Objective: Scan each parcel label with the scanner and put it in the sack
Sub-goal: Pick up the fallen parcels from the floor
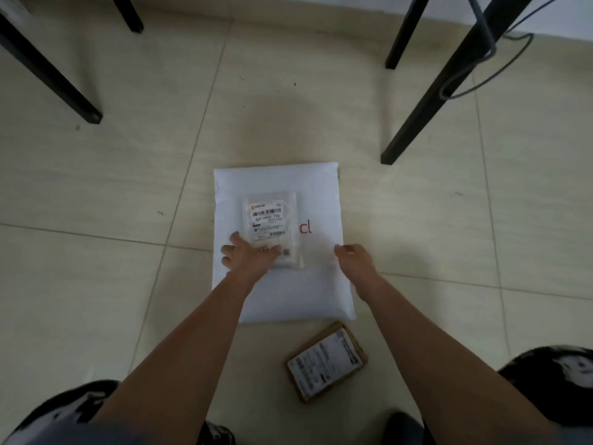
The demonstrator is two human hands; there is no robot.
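Early going: left hand (248, 255) fingers spread flat on clear labelled parcel (272, 229) atop white mailer (321, 284), right hand (354, 256) pinching mailer's three-o'clock edge, cardboard parcel (327, 361) waiting at six, scanner and sack unseen.

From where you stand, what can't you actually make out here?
Head view, all of it:
- Small clear parcel: the label's lower edge is hidden under the left hand; its fine print is too small to read.
- White mailer bag: its red lettering is partly covered by that parcel.
- Brown box: label blurred.
- Right hand: grip on the mailer's edge unclear.
- Scanner, sack: not in view.
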